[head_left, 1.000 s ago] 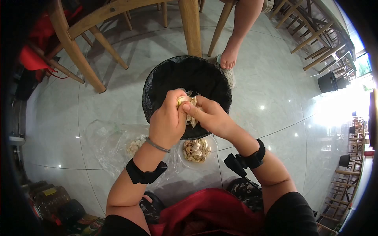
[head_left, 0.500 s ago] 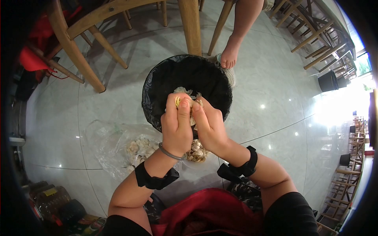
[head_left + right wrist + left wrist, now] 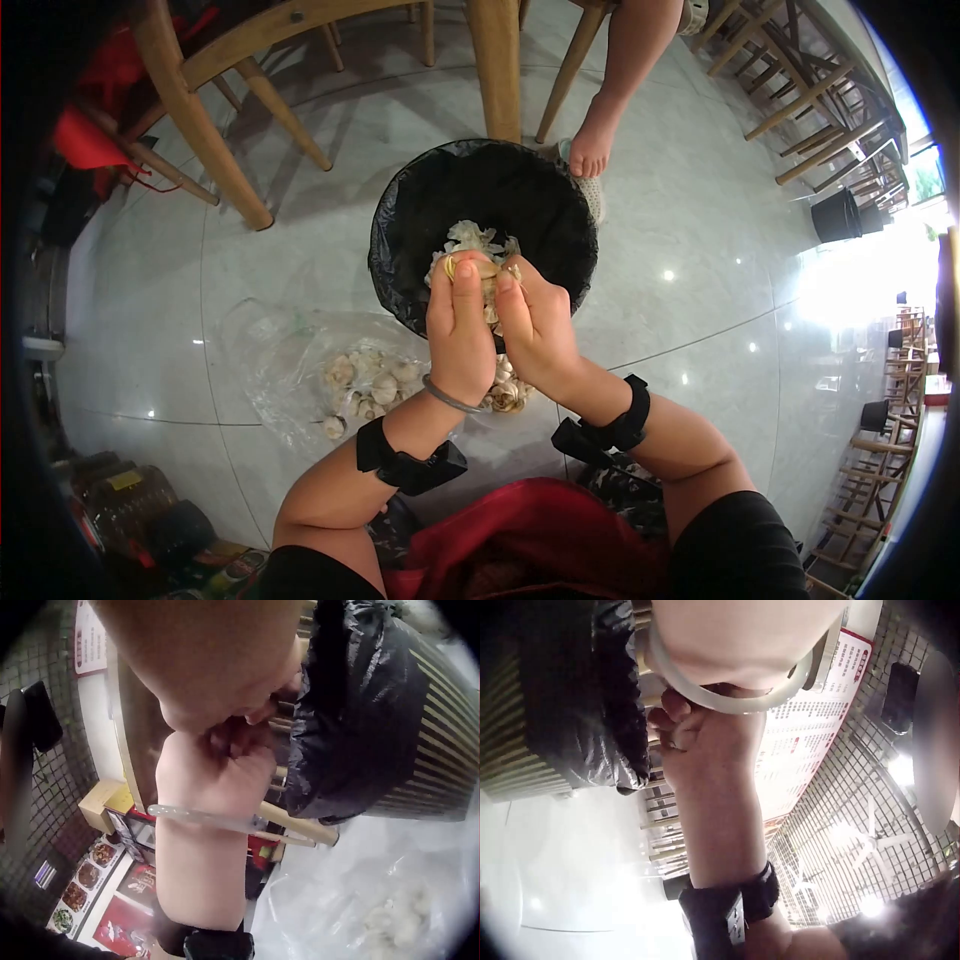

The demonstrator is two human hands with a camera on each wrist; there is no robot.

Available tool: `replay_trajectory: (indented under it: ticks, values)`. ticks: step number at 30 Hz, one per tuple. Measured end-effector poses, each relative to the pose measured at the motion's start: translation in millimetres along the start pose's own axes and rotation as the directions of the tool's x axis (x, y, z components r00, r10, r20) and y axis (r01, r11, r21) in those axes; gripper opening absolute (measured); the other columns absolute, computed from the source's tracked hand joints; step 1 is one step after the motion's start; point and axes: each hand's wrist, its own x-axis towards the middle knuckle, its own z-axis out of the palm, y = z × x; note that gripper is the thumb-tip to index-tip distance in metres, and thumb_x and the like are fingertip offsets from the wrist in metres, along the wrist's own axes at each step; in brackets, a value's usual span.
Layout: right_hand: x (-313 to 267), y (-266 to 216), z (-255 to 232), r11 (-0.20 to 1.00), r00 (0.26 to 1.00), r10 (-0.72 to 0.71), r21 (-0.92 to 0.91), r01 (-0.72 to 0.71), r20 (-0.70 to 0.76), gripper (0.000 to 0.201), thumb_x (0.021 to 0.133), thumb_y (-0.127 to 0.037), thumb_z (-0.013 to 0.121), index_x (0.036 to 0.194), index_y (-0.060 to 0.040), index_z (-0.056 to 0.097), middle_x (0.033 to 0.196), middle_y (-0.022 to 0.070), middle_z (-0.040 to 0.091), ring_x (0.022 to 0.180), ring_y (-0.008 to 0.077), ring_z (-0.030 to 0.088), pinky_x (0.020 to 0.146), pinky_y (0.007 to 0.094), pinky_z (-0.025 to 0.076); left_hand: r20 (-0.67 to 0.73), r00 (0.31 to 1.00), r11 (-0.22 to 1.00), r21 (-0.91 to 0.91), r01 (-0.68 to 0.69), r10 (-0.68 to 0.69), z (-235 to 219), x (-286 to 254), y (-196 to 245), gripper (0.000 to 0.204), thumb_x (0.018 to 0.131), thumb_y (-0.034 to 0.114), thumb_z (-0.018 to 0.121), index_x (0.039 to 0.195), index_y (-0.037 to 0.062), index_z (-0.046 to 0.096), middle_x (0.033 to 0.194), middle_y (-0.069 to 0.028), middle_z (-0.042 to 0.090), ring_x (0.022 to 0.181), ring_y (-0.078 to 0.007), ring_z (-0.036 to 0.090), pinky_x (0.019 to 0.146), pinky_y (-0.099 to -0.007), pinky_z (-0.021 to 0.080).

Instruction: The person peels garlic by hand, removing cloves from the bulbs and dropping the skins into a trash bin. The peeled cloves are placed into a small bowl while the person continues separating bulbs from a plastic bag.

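Note:
In the head view my left hand [image 3: 460, 335] and right hand [image 3: 540, 325] meet over the near side of a bin lined with a black bag [image 3: 405, 215]. Thumbs side by side, both hands pinch a piece of garlic [image 3: 480, 268] between them; the fingers hide much of it. Pale papery garlic skins [image 3: 472, 236] show just beyond the fingertips, over the dark bin. Below my wrists, a bowl of garlic [image 3: 510, 390] is partly covered by my hands. The left wrist view shows the curled right hand [image 3: 712, 742], and the right wrist view the left hand [image 3: 214, 769].
To the left on the tiled floor lies a clear plastic bag [image 3: 270, 350] with several garlic bulbs [image 3: 383, 388]. Wooden chair legs [image 3: 495, 80] stand behind the bin, and another person's bare foot [image 3: 592, 145] is beside its far right rim. Bottles [image 3: 130, 500] stand at lower left.
My hands have drawn together, thumbs now side by side on the garlic. The left forearm has shifted right, covering more of the bowl and uncovering bulbs in the bag. More skins show beyond the fingers.

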Motion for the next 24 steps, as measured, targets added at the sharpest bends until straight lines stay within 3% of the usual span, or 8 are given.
replay_trajectory:
  ticks: [2,5,8,12,16,17,20,24]
  values:
    - [-2,2,2,1.0,1.0,-0.008,0.022,0.009,-0.016,0.023,0.093,-0.02,0.044,0.08,-0.0012,0.048,0.058,0.0164,0.049,0.049,0.0324,0.051,0.048,0.0371,0.041,-0.03,0.998,0.998,-0.04,0.05,-0.051,2,-4,-5,0.035,0.1,0.034,0.032,0.101,0.0051,0.051,0.09,-0.001,0.053,0.08,-0.0081,0.049,0.074,-0.0233,0.041]
    - [-4,3,4,0.996,0.998,-0.011,0.083,0.016,-0.057,0.024,0.094,-0.02,0.043,0.081,-0.0008,0.049,0.059,0.0168,0.049,0.05,0.0316,0.051,0.05,0.037,0.041,-0.141,0.931,0.894,-0.358,0.268,-0.336,9,-2,3,0.036,0.099,0.036,0.034,0.102,0.0051,0.052,0.09,-0.0007,0.053,0.08,-0.0081,0.05,0.073,-0.0237,0.042]
    - [10,1,8,0.994,0.995,-0.004,0.105,0.015,-0.097,0.024,0.094,-0.02,0.042,0.082,-0.0001,0.048,0.06,0.0175,0.049,0.051,0.0303,0.051,0.051,0.0363,0.041,-0.113,0.972,0.962,-0.21,0.177,-0.204,6,12,9,0.035,0.099,0.036,0.036,0.101,0.0053,0.052,0.088,-0.0007,0.053,0.08,-0.0088,0.051,0.072,-0.0238,0.043]
    - [19,-2,12,0.99,0.997,0.018,0.144,-0.006,-0.079,0.027,0.097,-0.021,0.041,0.081,0.0001,0.046,0.059,0.0128,0.046,0.05,0.0202,0.048,0.05,0.0336,0.039,0.003,0.95,0.907,-0.297,0.299,-0.313,-5,28,12,0.034,0.098,0.038,0.039,0.101,0.0071,0.052,0.088,-0.0001,0.056,0.077,-0.01,0.054,0.067,-0.024,0.045]
    - [16,9,5,0.95,0.987,0.127,0.273,-0.15,0.1,0.031,0.099,-0.026,0.039,0.081,-0.0016,0.045,0.059,0.0047,0.045,0.05,0.0101,0.046,0.047,0.0293,0.037,0.382,0.819,0.641,-0.51,0.573,-0.428,-27,34,3,0.033,0.097,0.041,0.041,0.095,0.011,0.055,0.075,0.0041,0.054,0.052,-0.0048,0.041,0.049,-0.0204,0.037]
    - [15,10,5,0.927,0.976,0.169,0.315,-0.205,0.139,0.032,0.099,-0.028,0.038,0.082,-0.0023,0.046,0.059,0.0035,0.045,0.05,0.0093,0.045,0.046,0.028,0.037,0.315,0.81,0.633,-0.508,0.584,-0.495,-24,30,4,0.034,0.096,0.042,0.041,0.092,0.012,0.056,0.067,0.0063,0.048,0.045,-0.0034,0.03,0.045,-0.0188,0.029]
    - [13,16,2,0.861,0.955,0.205,0.424,-0.281,0.216,0.033,0.099,-0.032,0.036,0.084,-0.0042,0.047,0.061,0.0002,0.047,0.047,0.0072,0.043,0.043,0.0241,0.035,0.331,0.797,0.62,-0.503,0.603,-0.506,-25,29,3,0.034,0.096,0.043,0.04,0.093,0.0125,0.056,0.064,0.0074,0.042,0.045,-0.0032,0.028,0.043,-0.0182,0.025]
    - [18,9,-6,0.735,0.925,0.24,0.566,-0.372,0.296,0.037,0.099,-0.036,0.034,0.087,-0.005,0.05,0.061,-0.0008,0.048,0.045,0.0071,0.042,0.04,0.0214,0.032,0.481,0.725,0.451,-0.571,0.686,-0.494,-28,33,-2,0.034,0.097,0.042,0.038,0.096,0.0131,0.056,0.063,0.0079,0.037,0.044,-0.0032,0.027,0.043,-0.0183,0.025]
